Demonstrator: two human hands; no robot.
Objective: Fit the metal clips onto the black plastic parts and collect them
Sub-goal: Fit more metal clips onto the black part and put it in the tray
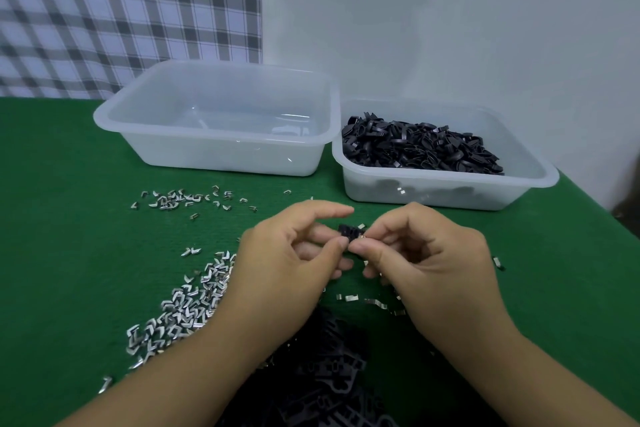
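Observation:
Above the green table, my left hand [291,253] and my right hand [429,260] meet at the fingertips. Between them sits a small black plastic part [348,230], pinched by my left thumb and fingers. My right thumb and forefinger press a small metal clip [362,236] against its right side. A large heap of loose metal clips [180,305] lies left of my left forearm. A smaller scatter of clips [183,201] lies farther back. A pile of black plastic parts [332,374] lies between my forearms, partly hidden by them.
A translucent bin [221,156] stands at the back left, apparently holding only a few pieces. To its right a second translucent bin [519,180] is heaped with black parts [419,149]. A white wall and a checked curtain [128,10] rise behind the table.

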